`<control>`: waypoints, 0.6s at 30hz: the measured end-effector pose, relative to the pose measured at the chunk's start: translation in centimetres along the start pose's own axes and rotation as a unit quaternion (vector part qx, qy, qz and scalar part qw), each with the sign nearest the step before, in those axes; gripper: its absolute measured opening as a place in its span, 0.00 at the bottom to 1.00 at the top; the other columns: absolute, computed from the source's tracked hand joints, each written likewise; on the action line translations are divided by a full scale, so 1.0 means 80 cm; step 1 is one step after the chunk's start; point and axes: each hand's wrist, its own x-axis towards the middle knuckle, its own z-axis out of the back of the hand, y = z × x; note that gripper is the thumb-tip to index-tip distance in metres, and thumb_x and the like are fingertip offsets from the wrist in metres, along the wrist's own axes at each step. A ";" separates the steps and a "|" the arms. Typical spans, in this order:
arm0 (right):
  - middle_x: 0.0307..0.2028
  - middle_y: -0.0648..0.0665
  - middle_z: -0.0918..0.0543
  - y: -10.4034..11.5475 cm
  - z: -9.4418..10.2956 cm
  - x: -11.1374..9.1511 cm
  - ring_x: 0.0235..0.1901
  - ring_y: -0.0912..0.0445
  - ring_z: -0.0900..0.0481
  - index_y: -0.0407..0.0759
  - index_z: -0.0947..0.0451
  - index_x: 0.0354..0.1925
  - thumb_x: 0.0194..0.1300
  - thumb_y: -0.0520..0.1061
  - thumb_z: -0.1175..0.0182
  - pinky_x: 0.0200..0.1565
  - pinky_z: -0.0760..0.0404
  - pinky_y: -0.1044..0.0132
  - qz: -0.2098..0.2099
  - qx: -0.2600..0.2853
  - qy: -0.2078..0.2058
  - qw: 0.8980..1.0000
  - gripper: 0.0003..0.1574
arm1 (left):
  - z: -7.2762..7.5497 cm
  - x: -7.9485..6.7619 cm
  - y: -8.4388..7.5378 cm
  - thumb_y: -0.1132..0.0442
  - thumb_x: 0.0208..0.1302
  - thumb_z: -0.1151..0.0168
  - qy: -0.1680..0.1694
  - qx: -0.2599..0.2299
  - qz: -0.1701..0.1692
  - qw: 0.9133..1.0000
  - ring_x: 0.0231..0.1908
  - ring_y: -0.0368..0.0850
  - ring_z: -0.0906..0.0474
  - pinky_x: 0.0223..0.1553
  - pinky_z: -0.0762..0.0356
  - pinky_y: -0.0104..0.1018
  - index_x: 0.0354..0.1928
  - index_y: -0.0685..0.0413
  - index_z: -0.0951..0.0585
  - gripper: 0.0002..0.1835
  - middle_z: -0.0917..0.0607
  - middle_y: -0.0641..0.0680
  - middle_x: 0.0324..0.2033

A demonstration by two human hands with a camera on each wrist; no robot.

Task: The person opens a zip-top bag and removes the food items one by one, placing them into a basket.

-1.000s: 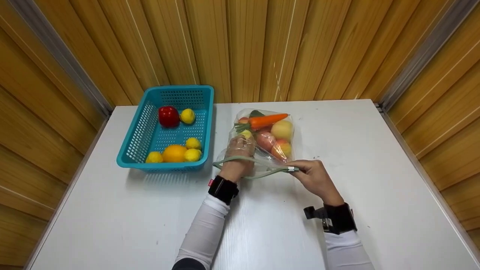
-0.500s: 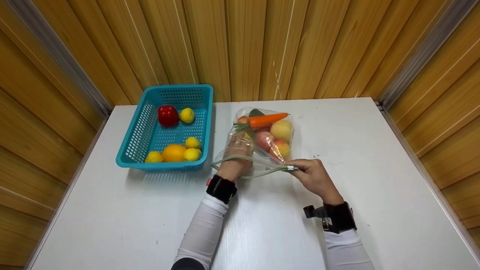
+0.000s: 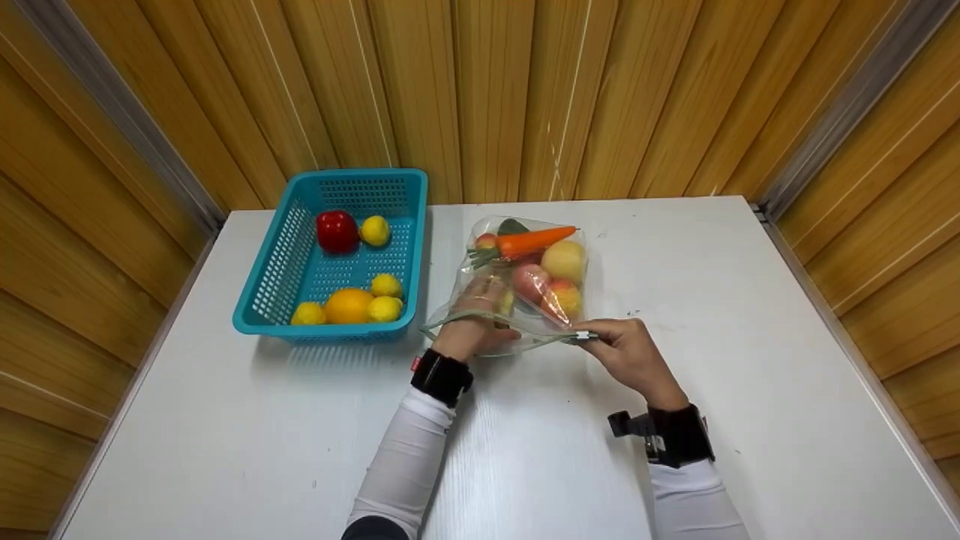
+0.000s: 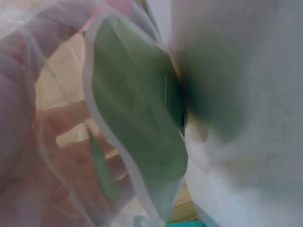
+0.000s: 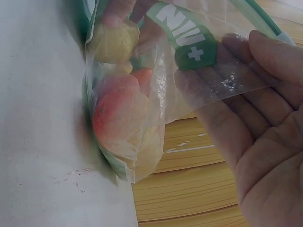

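A clear zip bag [image 3: 517, 330] with a green-edged mouth lies on the white table, full of produce. Inside show a carrot [image 3: 536, 241], a pale yellow round fruit [image 3: 564, 260], a pinkish fruit [image 3: 531, 282] and a red-yellow fruit [image 3: 562, 300]. My left hand [image 3: 480, 300] is inside the bag through its mouth, thumb spread away from the fingers. In the right wrist view, its fingers touch a yellow fruit [image 5: 113, 42], partly hidden by the film. My right hand [image 3: 622, 349] pinches the mouth's right end beside the white slider [image 3: 583, 335].
Left of the bag stands a blue-green plastic basket [image 3: 251, 304]. It holds a red bell pepper [image 3: 337, 231], an orange [image 3: 349, 306] and several lemons [image 3: 375, 231]. Wood-patterned panels [image 3: 495, 97] rise behind the table and at both sides.
Inside the bag, my left hand has moved slightly back toward the mouth; its thumb has swung out to the right, away from the yellow fruit. The right hand keeps its pinch.
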 end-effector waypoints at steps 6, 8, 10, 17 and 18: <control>0.39 0.32 0.11 -0.001 0.000 0.000 0.39 0.69 0.16 0.28 0.12 0.42 0.61 0.26 0.33 0.38 0.19 0.78 -0.003 -0.001 0.001 1.000 0.10 | 0.000 0.002 -0.001 0.65 0.53 0.24 0.018 0.027 0.023 0.999 0.74 0.60 0.38 0.72 0.34 0.50 0.74 0.57 0.33 0.45 0.36 0.64 0.75; 0.39 0.32 0.11 -0.002 0.000 -0.001 0.39 0.69 0.16 0.28 0.12 0.42 0.61 0.26 0.33 0.38 0.19 0.78 -0.002 -0.002 0.001 1.000 0.10 | 0.000 0.003 -0.001 0.67 0.54 0.28 0.024 0.040 0.020 0.999 0.74 0.60 0.39 0.73 0.35 0.51 0.74 0.58 0.33 0.43 0.37 0.64 0.75; 0.40 0.32 0.11 -0.002 0.000 -0.001 0.39 0.68 0.16 0.28 0.12 0.43 0.61 0.26 0.33 0.38 0.19 0.78 -0.003 -0.002 0.002 1.000 0.10 | -0.001 0.004 0.000 0.69 0.54 0.30 0.020 0.050 0.010 0.998 0.74 0.61 0.38 0.73 0.35 0.51 0.73 0.58 0.32 0.41 0.35 0.64 0.75; 0.40 0.32 0.10 -0.003 0.000 -0.001 0.36 0.68 0.17 0.29 0.12 0.42 0.61 0.25 0.33 0.35 0.21 0.78 -0.001 -0.008 0.002 1.000 0.11 | -0.005 0.004 0.001 0.70 0.55 0.32 -0.015 0.045 -0.006 0.999 0.64 0.64 0.27 0.66 0.27 0.52 0.66 0.55 0.27 0.34 0.29 0.62 0.70; 0.40 0.33 0.10 -0.003 0.001 0.000 0.36 0.68 0.17 0.29 0.12 0.42 0.61 0.25 0.33 0.35 0.21 0.78 -0.001 -0.008 0.002 1.000 0.11 | -0.005 0.004 0.001 0.70 0.56 0.33 -0.017 0.042 -0.004 0.999 0.62 0.64 0.26 0.64 0.25 0.53 0.66 0.55 0.26 0.32 0.28 0.61 0.70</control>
